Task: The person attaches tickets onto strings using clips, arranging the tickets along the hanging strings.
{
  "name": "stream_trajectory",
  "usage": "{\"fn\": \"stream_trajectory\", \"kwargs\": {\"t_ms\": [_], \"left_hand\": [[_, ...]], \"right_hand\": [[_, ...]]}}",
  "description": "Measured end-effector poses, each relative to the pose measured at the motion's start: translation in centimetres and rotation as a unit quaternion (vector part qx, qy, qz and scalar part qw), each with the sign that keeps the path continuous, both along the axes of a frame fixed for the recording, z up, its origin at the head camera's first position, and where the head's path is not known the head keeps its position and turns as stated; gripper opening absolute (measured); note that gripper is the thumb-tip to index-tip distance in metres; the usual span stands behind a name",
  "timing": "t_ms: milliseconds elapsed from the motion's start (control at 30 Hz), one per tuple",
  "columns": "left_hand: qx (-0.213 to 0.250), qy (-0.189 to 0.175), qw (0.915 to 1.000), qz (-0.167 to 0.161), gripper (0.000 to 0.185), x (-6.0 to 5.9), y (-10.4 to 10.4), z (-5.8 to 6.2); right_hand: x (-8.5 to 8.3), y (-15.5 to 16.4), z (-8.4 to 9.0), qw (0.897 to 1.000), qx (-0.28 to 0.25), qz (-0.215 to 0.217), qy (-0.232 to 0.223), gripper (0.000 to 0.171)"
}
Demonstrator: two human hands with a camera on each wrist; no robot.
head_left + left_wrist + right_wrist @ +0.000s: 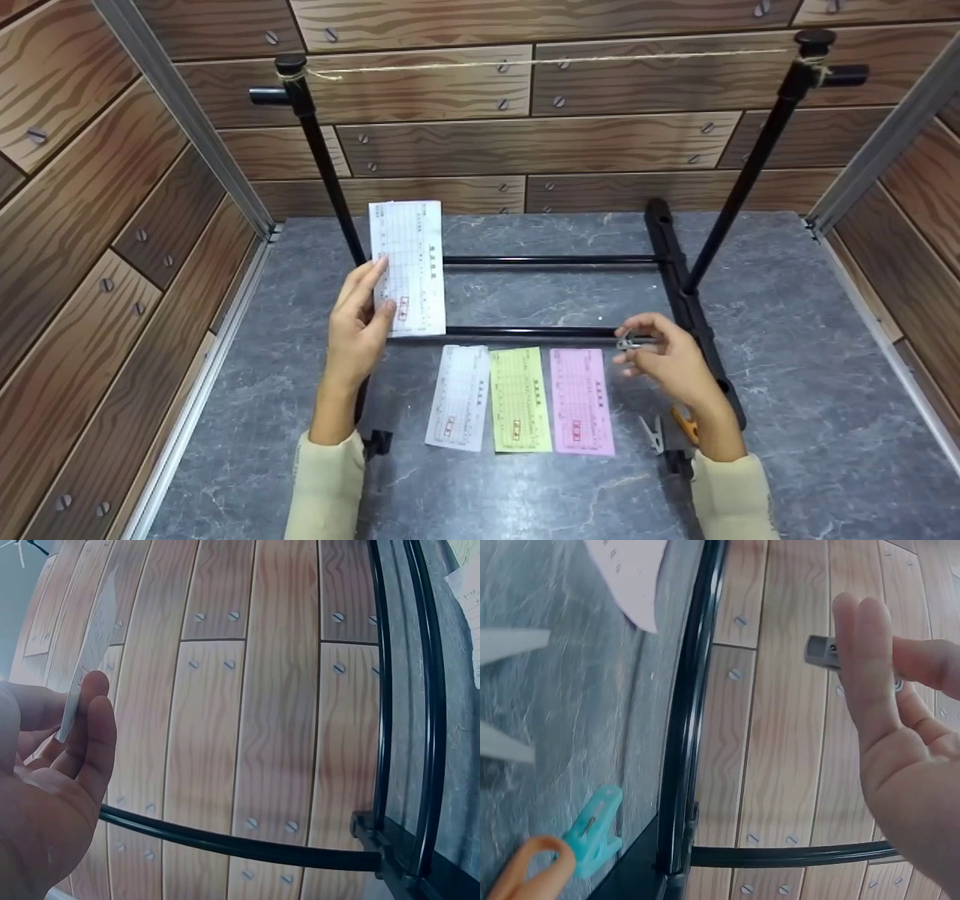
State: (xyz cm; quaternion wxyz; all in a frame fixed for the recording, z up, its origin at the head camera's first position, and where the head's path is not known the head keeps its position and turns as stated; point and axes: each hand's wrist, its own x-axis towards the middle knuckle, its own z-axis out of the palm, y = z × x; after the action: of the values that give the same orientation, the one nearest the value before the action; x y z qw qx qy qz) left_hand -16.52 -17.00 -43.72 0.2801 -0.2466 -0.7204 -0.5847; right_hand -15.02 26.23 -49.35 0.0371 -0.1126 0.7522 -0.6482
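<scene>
The left hand point(358, 322) held a white slip point(407, 266) upright by its lower left edge, thumb and fingers pinched on the paper, lifted in front of the black rack point(675, 277). High above, a string point(555, 60) ran taut between the rack's two posts. By the look of it, this was the hanging step: slip raised, peg readied. On the table lay three more slips side by side, white point(458, 397), yellow-green point(520, 400) and pink point(581, 401), just in front of the rack's near rail. Over to the right hand point(667, 360): its fingertips pinched a small grey peg point(628, 343), jaws apparently not yet pressed apart. The next move, I judged, called for bringing the slip's top edge up to the string and squeezing the peg open over both. Spare pegs, white point(652, 433) and orange point(684, 424), lay beside the right wrist; the wrist view showed a teal one point(594, 829) too. The posts and cross rails crowded the reach upward
</scene>
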Motion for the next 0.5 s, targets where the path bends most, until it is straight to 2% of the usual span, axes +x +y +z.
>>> {"fn": "stream_trajectory", "kwargs": {"t_ms": [100,200,500], "left_hand": [[-0.004,0.004,1.0,0.001,0.056,-0.1,-0.1,0.3],[-0.001,0.005,1.0,-0.005,0.056,-0.2,-0.1,0.6],[0.013,0.007,0.9999,-0.007,0.059,-0.6,0.2,1.4]], "right_hand": [[0.0,0.1,0.0,0.998,-0.051,0.031,0.023,0.035],[-0.1,0.2,-0.1,0.995,-0.075,0.049,0.036,0.039],[0.0,-0.1,-0.1,0.996,-0.073,0.047,0.036,0.037]]}}
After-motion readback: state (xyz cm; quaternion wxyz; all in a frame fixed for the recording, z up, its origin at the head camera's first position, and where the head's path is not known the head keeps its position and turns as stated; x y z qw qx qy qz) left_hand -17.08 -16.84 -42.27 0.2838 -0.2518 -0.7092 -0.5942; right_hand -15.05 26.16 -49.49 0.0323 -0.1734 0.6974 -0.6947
